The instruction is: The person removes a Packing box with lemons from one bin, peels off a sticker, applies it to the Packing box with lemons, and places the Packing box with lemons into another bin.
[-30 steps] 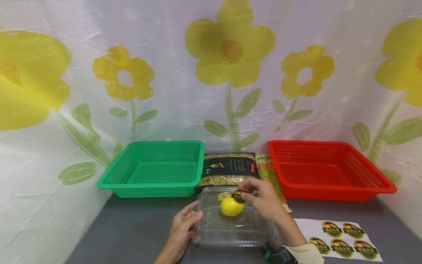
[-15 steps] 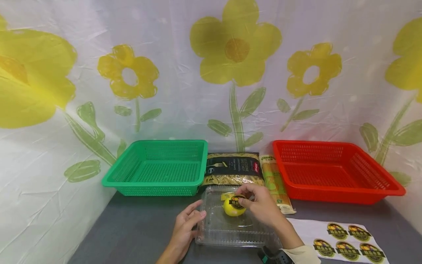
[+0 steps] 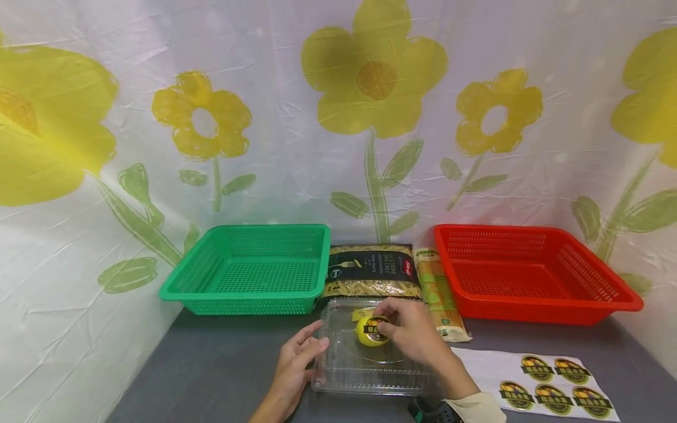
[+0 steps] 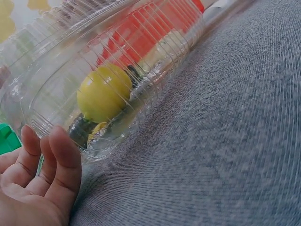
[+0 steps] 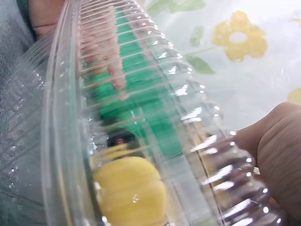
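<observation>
A clear plastic clamshell box [image 3: 344,367] stands closed at the front middle of the table, a lemon [image 4: 104,93] inside. My left hand [image 3: 294,364] rests against the box's left side, fingers loosely bent at its wall. Over the lid, my right hand [image 3: 414,333] pinches the right edge of a round black-and-gold sticker [image 3: 373,330] between thumb and finger. The sticker lies close over the lid and overlaps the lemon in the head view. In the right wrist view the ribbed box wall fills much of the picture, and the sticker is hidden.
Behind the box lie a bag of pasta [image 3: 370,271] and a long packet of noodles [image 3: 440,296]. A green basket [image 3: 245,306] stands at the back left, a red basket [image 3: 545,311] at the back right. A white sheet [image 3: 478,367] with several like stickers lies front right.
My right hand has brought the sticker down and slightly left, from a tilted hold above the lemon to nearly flat over the lid. The left hand stays at the box's side.
</observation>
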Available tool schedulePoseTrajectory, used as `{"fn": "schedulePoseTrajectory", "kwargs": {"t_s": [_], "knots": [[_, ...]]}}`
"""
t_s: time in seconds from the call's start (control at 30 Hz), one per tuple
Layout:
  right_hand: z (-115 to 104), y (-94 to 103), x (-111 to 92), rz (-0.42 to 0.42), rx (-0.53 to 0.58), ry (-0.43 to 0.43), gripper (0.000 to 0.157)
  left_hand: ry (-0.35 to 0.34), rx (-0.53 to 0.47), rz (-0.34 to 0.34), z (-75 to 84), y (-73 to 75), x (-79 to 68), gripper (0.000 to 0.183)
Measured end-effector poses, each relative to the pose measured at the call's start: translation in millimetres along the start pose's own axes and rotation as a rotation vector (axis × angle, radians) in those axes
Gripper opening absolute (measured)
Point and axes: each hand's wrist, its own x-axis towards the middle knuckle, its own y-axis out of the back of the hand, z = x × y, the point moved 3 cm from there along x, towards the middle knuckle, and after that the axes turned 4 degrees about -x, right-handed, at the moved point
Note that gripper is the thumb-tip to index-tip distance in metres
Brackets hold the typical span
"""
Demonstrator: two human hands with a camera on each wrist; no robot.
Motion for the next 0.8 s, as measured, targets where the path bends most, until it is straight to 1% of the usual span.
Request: {"fn": "schedulePoseTrajectory", "kwargs": {"t_s": [0.3, 0.57, 0.63, 0.8], "knots": [[-1.1, -0.4, -1.1, -0.001, -0.071, -0.017, 0.021, -0.007, 0.0, 0.002, 0.0, -1.7, 1.3, 0.063], [-0.3, -3.6, -0.3, -0.004, -0.11, -0.026, 0.02, -0.003, -0.009, 0.01, -0.5, -0.5, 1.0, 0.062], [-0.1, -3.9, 0.5, 0.008, -0.116, -0.027, 0.019, -0.002, -0.009, 0.012, -0.7, 0.1, 1.0, 0.062], [1.9, -3.3, 2.4, 0.075, -0.134, -0.036, 0.017, 0.004, 0.003, 0.015, -1.7, 0.3, 1.4, 0.064]]}}
